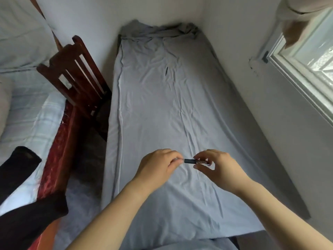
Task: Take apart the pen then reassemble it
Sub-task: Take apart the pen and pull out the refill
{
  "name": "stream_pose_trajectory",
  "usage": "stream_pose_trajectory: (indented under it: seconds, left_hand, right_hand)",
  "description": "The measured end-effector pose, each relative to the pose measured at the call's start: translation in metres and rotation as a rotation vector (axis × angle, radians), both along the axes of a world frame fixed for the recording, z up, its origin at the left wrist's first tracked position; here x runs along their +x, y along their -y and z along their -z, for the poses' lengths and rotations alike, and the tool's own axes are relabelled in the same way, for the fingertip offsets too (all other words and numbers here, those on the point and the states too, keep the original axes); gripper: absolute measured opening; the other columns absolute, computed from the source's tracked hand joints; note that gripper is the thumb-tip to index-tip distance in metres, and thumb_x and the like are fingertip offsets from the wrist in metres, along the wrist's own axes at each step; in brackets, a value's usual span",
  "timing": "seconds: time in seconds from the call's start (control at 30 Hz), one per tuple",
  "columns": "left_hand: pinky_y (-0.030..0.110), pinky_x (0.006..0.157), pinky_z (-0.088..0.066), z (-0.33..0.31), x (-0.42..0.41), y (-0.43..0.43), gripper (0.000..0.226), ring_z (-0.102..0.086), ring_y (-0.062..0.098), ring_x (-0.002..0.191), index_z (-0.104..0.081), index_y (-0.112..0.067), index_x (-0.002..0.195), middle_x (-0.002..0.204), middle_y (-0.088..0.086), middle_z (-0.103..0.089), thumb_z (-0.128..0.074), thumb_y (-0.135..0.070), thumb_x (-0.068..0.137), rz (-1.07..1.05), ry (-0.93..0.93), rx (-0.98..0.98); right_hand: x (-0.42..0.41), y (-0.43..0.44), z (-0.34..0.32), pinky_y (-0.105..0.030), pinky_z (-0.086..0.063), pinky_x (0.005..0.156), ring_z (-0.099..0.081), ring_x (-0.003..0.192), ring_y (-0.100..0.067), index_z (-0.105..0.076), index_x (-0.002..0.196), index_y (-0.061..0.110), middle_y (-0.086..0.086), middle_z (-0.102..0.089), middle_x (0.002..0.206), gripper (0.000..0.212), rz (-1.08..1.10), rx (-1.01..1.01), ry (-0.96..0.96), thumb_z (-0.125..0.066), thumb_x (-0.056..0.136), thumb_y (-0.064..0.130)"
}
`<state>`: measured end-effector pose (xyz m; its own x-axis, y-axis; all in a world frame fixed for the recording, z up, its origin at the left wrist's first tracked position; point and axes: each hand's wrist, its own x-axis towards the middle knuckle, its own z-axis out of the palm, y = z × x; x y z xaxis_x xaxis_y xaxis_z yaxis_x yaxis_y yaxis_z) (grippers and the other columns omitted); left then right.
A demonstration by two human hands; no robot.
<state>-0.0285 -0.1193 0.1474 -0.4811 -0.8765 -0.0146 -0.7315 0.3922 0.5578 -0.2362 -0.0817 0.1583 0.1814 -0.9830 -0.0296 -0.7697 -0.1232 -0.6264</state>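
A dark pen [191, 161] is held level above the grey bedsheet [162, 105], between both hands. My left hand [158, 167] pinches its left tip with thumb and fingers. My right hand [216, 166] grips the pen's right part, where the barrel looks clear; most of that end is hidden behind the fingers. A small dark slim piece [166, 70] lies alone on the sheet far ahead; I cannot tell whether it belongs to the pen.
A dark wooden chair [75, 73] stands left of the bed. Farther left is another bed with a plaid sheet [32, 120] and black cloth [21, 163] draped on its red frame. A wall and window [310, 58] lie to the right.
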Motion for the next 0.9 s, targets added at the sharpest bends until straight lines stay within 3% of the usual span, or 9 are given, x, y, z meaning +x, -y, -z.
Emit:
stream_pose_trajectory:
  seconds: [0.07,0.2,0.33,0.53,0.7,0.83,0.9]
  left_hand:
    - [0.014,0.061,-0.035,-0.003,-0.003,-0.005,0.016,-0.051,0.004,0.076,-0.062,-0.033,0.094,0.087,-0.014,-0.064,-0.048,-0.041,0.091,-0.015,-0.020,0.017]
    - [0.025,0.079,-0.036,-0.009,-0.021,-0.016,0.017,-0.055,0.006,0.078,-0.059,-0.032,0.095,0.088,-0.013,-0.066,-0.047,-0.043,0.090,0.046,0.064,-0.033]
    - [0.022,0.063,-0.035,-0.014,-0.047,-0.022,0.018,-0.047,0.004,0.074,-0.059,-0.032,0.101,0.089,-0.013,-0.060,-0.050,-0.042,0.089,0.026,0.015,0.025]
    - [0.013,0.059,-0.036,-0.013,-0.075,-0.033,0.019,-0.052,0.002,0.075,-0.059,-0.035,0.095,0.084,-0.016,-0.060,-0.051,-0.050,0.085,-0.024,-0.013,0.047]
    - [0.025,0.065,-0.049,-0.013,-0.106,-0.045,0.027,-0.060,0.003,0.079,-0.060,-0.032,0.090,0.082,-0.016,-0.065,-0.058,-0.057,0.079,-0.099,-0.024,0.059]
    - [0.003,0.058,-0.032,-0.011,-0.121,-0.049,0.034,-0.050,-0.017,0.067,-0.054,-0.040,0.097,0.070,-0.023,-0.055,-0.064,-0.060,0.071,-0.163,-0.026,0.092]
    - [0.004,0.054,-0.036,-0.010,-0.127,-0.050,0.031,-0.049,-0.021,0.067,-0.055,-0.040,0.090,0.063,-0.027,-0.054,-0.066,-0.060,0.068,-0.198,-0.040,0.096]
  right_hand:
    - [-0.010,-0.009,-0.003,-0.017,-0.041,0.059,-0.053,0.066,-0.005,-0.065,0.091,0.030,0.019,-0.055,0.071,0.009,0.026,0.003,0.010,-0.066,0.083,0.031]
    - [-0.018,-0.022,-0.006,-0.021,-0.044,0.059,-0.053,0.065,-0.006,-0.064,0.090,0.031,0.015,-0.059,0.075,0.010,0.055,-0.024,0.018,-0.067,0.081,0.029]
    - [-0.028,-0.021,-0.009,-0.027,-0.049,0.062,-0.054,0.065,-0.007,-0.065,0.091,0.031,0.014,-0.061,0.079,0.012,0.045,-0.022,0.051,-0.069,0.080,0.028]
    - [-0.068,-0.023,-0.012,-0.009,-0.037,0.057,-0.053,0.070,0.002,-0.065,0.103,0.031,0.022,-0.054,0.072,0.019,-0.039,0.027,0.060,-0.062,0.085,0.036]
    - [-0.095,-0.031,-0.010,-0.010,-0.039,0.060,-0.055,0.072,-0.004,-0.067,0.091,0.032,0.013,-0.061,0.075,0.008,-0.075,0.046,0.084,-0.060,0.086,0.032]
    - [-0.115,-0.026,-0.008,-0.016,-0.042,0.059,-0.055,0.068,-0.007,-0.067,0.095,0.032,0.011,-0.061,0.073,0.012,-0.179,0.083,0.051,-0.058,0.087,0.035]
    - [-0.123,-0.020,-0.007,-0.015,-0.038,0.056,-0.053,0.065,-0.007,-0.067,0.098,0.033,0.010,-0.058,0.070,0.014,-0.258,0.094,0.037,-0.056,0.088,0.035]
